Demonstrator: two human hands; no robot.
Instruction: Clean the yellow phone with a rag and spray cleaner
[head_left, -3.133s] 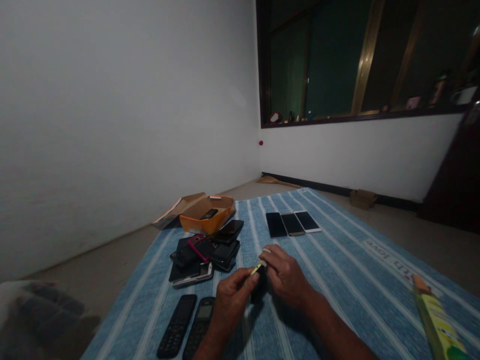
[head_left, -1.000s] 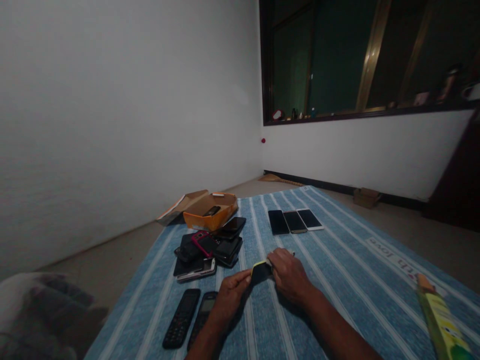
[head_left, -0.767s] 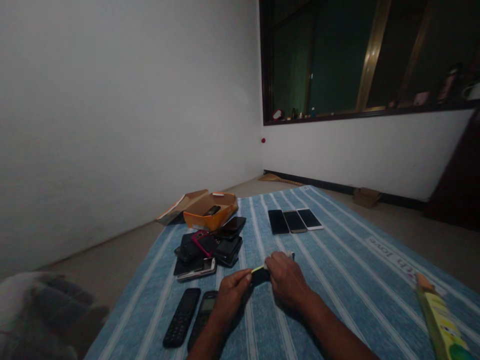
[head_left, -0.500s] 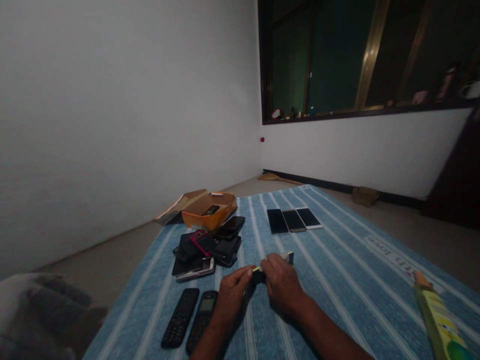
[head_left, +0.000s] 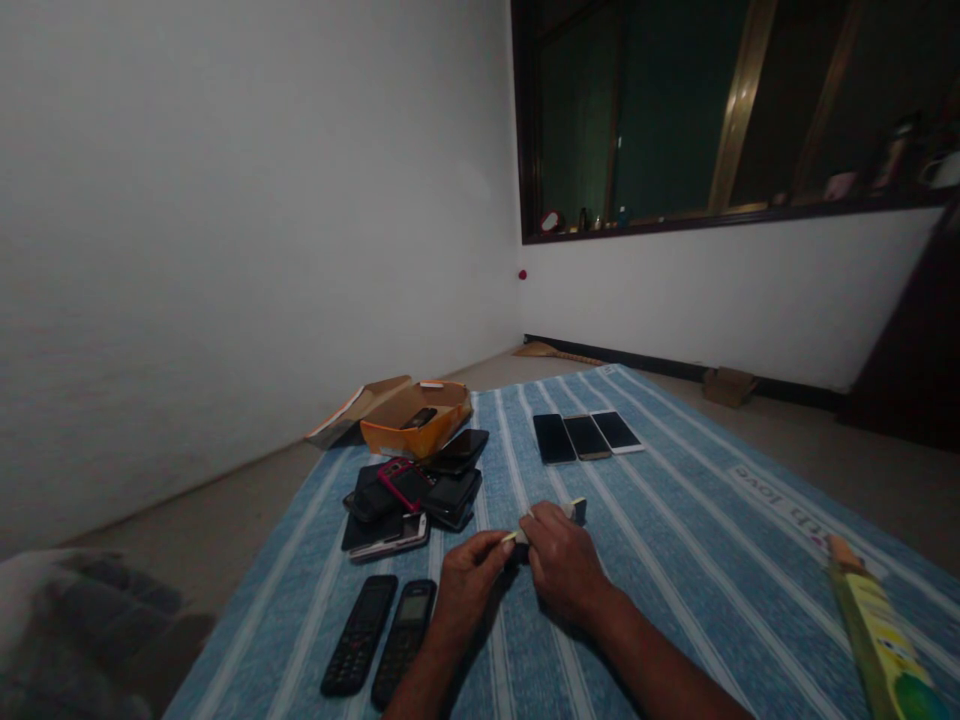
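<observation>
Both hands meet over the middle of the striped cloth. My left hand [head_left: 471,578] is closed, thumb and fingertips pinching the yellow-edged end of a small pale-and-dark piece [head_left: 579,510]. Wrapped over its middle is my right hand [head_left: 559,555], also closed; a pale part with a dark end sticks out beyond the knuckles. My fingers hide most of the piece, so its kind cannot be made out. Left of my left wrist, two black keypad phones [head_left: 360,635] lie side by side.
A pile of mixed phones [head_left: 405,485] lies left of my hands, before an open orange box [head_left: 397,437] with a phone inside. Three flat smartphones [head_left: 589,437] form a row further back. A yellow-green package [head_left: 885,635] rests on the blue striped cloth [head_left: 697,570] at right.
The protruding dark end has turned slightly and shows more of its face. Both hands keep their grip in nearly the same place; the view has shifted a little.
</observation>
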